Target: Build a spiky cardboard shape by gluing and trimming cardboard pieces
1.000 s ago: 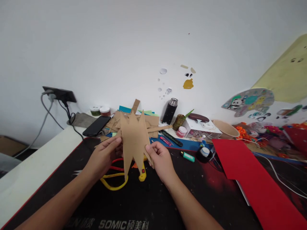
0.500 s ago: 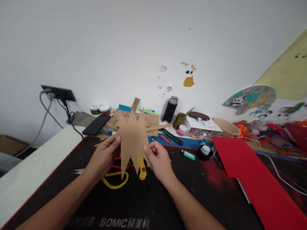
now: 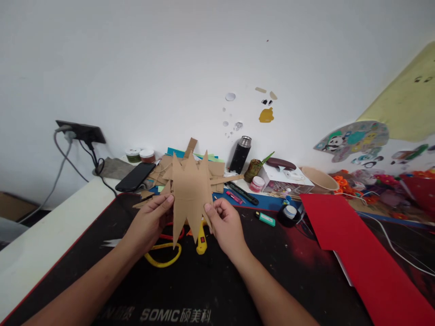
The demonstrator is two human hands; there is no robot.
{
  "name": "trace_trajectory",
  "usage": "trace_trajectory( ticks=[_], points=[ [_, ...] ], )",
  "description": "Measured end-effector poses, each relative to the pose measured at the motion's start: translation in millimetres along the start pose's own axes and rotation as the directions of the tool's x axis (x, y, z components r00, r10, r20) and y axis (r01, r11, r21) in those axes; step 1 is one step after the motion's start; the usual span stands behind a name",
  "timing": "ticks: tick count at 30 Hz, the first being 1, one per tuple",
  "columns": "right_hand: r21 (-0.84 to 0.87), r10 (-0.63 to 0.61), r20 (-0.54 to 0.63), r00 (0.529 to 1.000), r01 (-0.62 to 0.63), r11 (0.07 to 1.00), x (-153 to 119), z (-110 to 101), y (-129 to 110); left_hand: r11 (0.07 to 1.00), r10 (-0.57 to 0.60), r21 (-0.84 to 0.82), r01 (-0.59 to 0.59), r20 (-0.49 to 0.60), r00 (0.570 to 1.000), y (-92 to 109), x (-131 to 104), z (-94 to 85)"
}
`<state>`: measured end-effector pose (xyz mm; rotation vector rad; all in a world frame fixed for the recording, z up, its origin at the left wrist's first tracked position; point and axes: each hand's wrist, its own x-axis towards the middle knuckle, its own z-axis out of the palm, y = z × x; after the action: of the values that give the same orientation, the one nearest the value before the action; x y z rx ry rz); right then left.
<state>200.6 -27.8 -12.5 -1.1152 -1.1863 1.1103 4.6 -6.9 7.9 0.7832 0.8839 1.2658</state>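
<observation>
Both forearms are stretched forward from the desk's near edge; the left hand (image 3: 152, 222) and right hand (image 3: 227, 225) are raised, thumbs uppermost, fingers bent.

Left of the cardboard cutout (image 3: 191, 194): scissors (image 3: 163, 265), middle hidden under left forearm (image 3: 102, 271). Far right: red sheet (image 3: 363, 249), lower end cropped.

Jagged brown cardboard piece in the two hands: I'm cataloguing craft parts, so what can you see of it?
The jagged brown cardboard piece looks flat and thin, plain tan, with a faint crosswise crease. Three sharp points rise from its top edge; long tapering points hang below, the lower right corner partly hidden by fingers. It is held roughly upright over the black mat, pinched at its left edge by the left hand and at its lower right edge by the right hand.
</observation>
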Motion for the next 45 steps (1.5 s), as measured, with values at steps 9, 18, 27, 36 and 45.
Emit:
trace_trajectory(
  ticks=[9,18,27,36,45],
  points=[
    [-0.069,-0.034,0.036,0.999,0.036,0.997,-3.6,2.1,2.0,0.985,-0.017,0.173,0.011,0.032,0.999,-3.5,-1.8,-6.7],
    [0.033,0.057,0.182,0.982,-0.064,0.997,-4.2,1.4,-6.7,0.926,-0.031,0.376,-0.014,0.112,0.993,-1.7,-5.1,-11.1],
    [0.022,0.065,0.108,0.992,-0.068,0.997,-3.5,0.7,-2.8,0.889,0.026,0.454,-0.068,0.098,0.995,4.4,-8.9,-4.4],
    [-0.013,0.044,0.075,0.996,-0.043,0.999,-2.0,-2.7,-1.9,0.911,0.214,0.365,-0.193,-0.018,0.977,9.2,5.7,-16.2],
    [-0.204,-0.067,0.107,0.992,0.088,0.975,-6.1,-1.8,0.2,0.898,0.032,0.429,-0.099,0.160,0.987,7.7,-6.8,-3.2]
  ],
)
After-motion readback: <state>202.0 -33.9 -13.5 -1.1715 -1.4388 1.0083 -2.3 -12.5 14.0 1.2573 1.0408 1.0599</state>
